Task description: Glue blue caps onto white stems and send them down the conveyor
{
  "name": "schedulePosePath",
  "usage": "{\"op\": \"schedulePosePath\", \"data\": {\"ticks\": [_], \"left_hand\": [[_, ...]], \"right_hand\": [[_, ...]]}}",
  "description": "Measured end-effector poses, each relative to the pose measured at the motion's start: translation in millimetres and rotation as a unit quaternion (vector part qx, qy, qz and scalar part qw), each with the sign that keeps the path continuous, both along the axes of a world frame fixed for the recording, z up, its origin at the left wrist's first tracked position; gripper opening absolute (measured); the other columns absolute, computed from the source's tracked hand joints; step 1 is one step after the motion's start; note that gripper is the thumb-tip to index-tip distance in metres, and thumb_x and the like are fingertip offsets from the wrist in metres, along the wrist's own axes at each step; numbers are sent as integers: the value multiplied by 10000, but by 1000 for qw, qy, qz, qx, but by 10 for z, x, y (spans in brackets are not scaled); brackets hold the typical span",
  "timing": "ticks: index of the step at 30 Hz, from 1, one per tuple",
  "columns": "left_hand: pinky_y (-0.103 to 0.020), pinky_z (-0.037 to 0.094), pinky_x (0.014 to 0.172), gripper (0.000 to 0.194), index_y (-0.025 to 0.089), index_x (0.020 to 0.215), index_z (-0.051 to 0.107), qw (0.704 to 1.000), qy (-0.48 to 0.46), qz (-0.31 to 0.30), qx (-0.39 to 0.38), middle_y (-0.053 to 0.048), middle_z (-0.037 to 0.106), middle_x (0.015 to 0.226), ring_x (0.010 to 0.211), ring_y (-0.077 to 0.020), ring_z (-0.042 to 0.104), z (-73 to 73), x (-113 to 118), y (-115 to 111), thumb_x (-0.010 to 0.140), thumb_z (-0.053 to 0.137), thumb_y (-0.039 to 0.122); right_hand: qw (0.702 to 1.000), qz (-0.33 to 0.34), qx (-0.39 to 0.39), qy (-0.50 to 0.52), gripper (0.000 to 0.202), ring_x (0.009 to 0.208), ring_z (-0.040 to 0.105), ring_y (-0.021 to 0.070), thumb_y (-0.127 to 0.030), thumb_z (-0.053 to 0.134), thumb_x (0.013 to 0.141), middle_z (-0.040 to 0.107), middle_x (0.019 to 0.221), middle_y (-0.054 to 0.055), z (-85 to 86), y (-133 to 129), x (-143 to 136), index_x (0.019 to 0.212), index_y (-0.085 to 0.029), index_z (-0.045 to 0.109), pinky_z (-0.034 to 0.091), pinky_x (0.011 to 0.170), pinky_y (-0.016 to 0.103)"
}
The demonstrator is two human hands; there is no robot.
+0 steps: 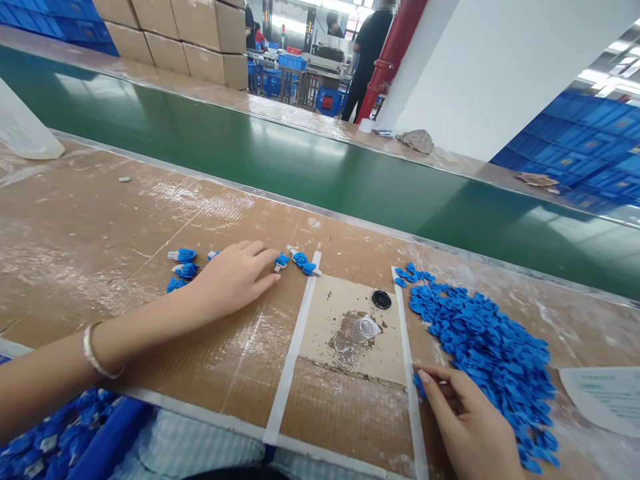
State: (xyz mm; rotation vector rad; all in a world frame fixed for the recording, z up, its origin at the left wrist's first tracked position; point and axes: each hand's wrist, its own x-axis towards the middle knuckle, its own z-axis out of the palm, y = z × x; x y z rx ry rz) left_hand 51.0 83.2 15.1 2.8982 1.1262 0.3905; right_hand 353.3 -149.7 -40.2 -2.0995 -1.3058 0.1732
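Presently, I have my right hand's [465, 417] grip pinching a blue piece [419, 387] between thumb and forefinger, just beside the heap [485, 340] of blue pieces on the counter [125, 227]. At my left hand [237, 277], thumb and forefinger stand either side of a blue-and-white part [282, 261], and from my feed I cannot tell whether they press on it. Between the two hands, a black lid [381, 300] lies on a cardboard sheet [345, 290] near a wet patch [345, 347] with a small clear thing [366, 328] in it.
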Motion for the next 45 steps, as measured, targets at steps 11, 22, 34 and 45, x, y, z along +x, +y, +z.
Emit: {"op": "schedulePosePath", "data": {"ticks": [11,22,34,45], "left_hand": [[-389,476,795,282,134,1036,629,997,21,-17,-71,-117,617,964,921,-275,604,-54,293,201,900,389,194],[-327,512,806,179,215,983,682,906,-240,19,-349,-48,704,1006,899,-210,659,25,53,-575,869,595,322],[-224,520,772,229,195,956,696,569,-520,92,-630,-59,743,948,894,-154,678,-356,383,-1310,783,769,326],[-255,520,759,276,188,978,657,537,-552,92,-631,-51,744,913,816,-154,677,-378,389,-1312,767,781,317]], "right_hand": [[934,255,86,-235,258,987,669,198,-204,452,983,706,1123,47,7,-133,162,1124,-238,666,551,836,339],[876,338,56,-339,341,1066,642,234,-93,373,969,671,1198,111,-31,-118,360,1222,-152,594,515,895,393],[900,331,105,-266,374,847,620,217,-191,488,977,709,996,86,582,542,-285,1349,-149,486,526,756,358],[927,321,75,-181,323,923,627,223,-255,546,962,703,1015,80,584,622,-366,1280,-202,558,549,783,366]]}}
